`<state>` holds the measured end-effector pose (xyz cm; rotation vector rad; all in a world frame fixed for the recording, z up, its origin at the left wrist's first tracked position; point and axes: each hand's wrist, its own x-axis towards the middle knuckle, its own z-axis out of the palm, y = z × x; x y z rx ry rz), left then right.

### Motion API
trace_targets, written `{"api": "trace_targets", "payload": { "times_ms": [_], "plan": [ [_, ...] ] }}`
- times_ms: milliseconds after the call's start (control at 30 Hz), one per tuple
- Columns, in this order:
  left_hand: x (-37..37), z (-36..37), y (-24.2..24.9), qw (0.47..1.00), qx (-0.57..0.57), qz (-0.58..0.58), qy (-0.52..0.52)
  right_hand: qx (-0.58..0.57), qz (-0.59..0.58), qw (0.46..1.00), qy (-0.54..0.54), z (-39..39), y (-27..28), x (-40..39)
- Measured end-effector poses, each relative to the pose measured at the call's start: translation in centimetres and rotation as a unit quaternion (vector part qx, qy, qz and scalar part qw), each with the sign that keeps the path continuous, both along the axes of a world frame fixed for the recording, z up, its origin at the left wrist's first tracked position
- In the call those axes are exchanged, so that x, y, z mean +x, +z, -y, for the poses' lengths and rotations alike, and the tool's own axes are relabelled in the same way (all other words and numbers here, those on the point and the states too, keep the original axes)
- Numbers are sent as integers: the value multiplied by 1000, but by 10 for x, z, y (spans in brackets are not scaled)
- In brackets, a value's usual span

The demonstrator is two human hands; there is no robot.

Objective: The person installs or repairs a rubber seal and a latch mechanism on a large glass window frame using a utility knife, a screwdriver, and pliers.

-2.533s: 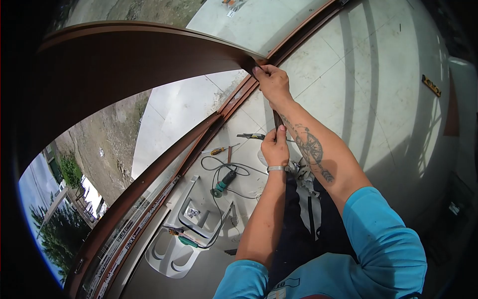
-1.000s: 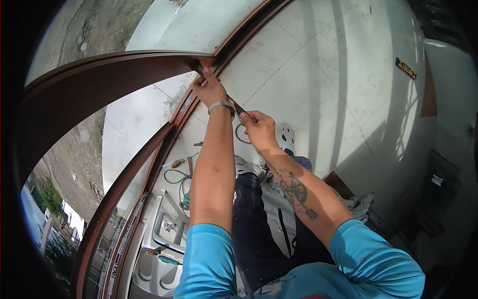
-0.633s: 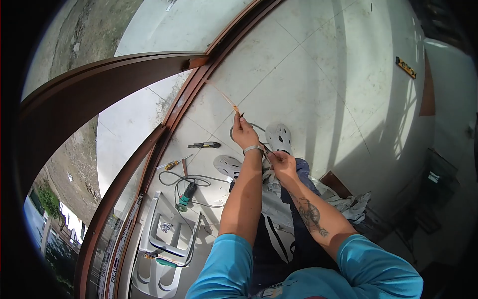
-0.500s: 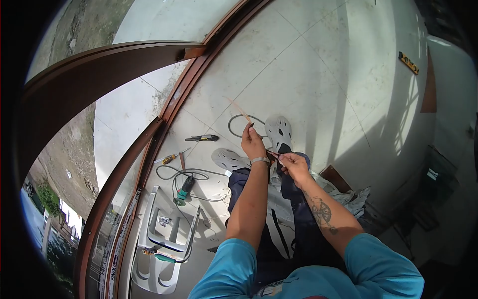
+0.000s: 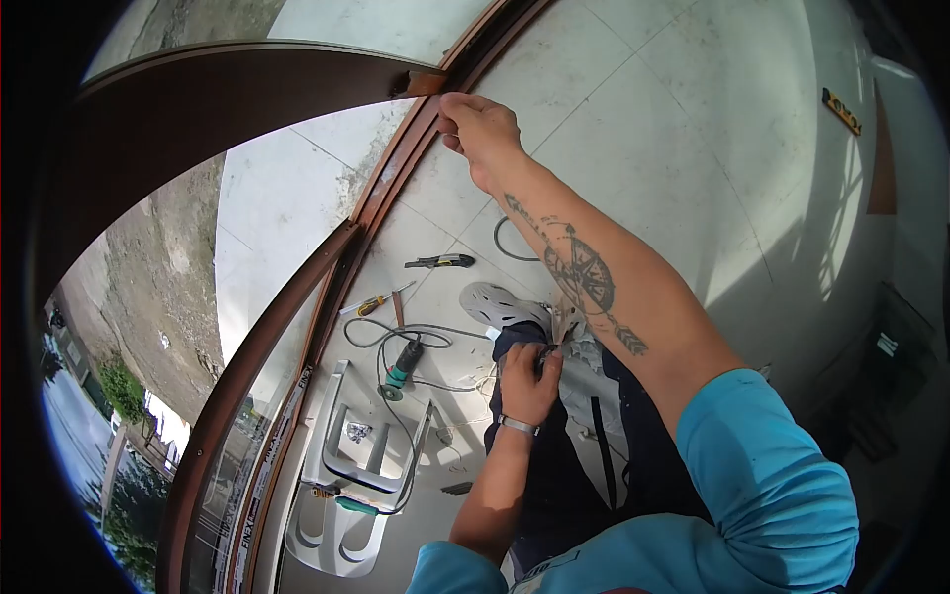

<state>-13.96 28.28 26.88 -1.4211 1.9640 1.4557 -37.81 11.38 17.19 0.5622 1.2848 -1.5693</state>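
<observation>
My right hand [image 5: 482, 134] reaches out to the brown metal door frame [image 5: 396, 148], its fingers curled close to the bottom corner of the upright brown panel [image 5: 247, 84]. Whatever lies between those fingers is hidden. Down by my legs, my left hand [image 5: 529, 384] is closed, back of the hand upward. What looks like a thin tan strip [image 5: 560, 327] sticks up at its fingertips, partly covered by my right forearm. A utility knife [image 5: 440, 261] rests on the tiles left of my shoe [image 5: 502, 305].
A screwdriver [image 5: 373, 304] lies beside the frame. Near it are a green angle grinder [image 5: 400, 371] with a looping grey cable and a grey step stool [image 5: 346, 465]. A yellow-black spirit level [image 5: 841, 111] is at the far right. Crumpled plastic sheeting [image 5: 589, 381] sits between my legs.
My right hand has moved from near my knees up and left to the door frame. My left hand has drawn back toward my lap. The view has shifted slightly.
</observation>
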Motion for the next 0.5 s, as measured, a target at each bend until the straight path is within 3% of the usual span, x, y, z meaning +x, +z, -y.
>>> {"api": "trace_targets", "payload": {
  "times_ms": [33,167,333,400,500],
  "plan": [
    [10,-4,24,998,-6,19,-54,-26,26,998,-47,19,-3,1],
    [69,-12,85,991,31,81,-102,-51,59,987,-140,60,-9,19],
    [114,-30,80,996,-50,74,-29,-40,13,970,-238,85,-9,31],
    [118,-30,78,995,-51,83,-37,14,17,964,-265,93,-8,31],
    [123,-24,69,994,-59,74,-50,4,17,949,-316,100,-10,31]
  ]
}}
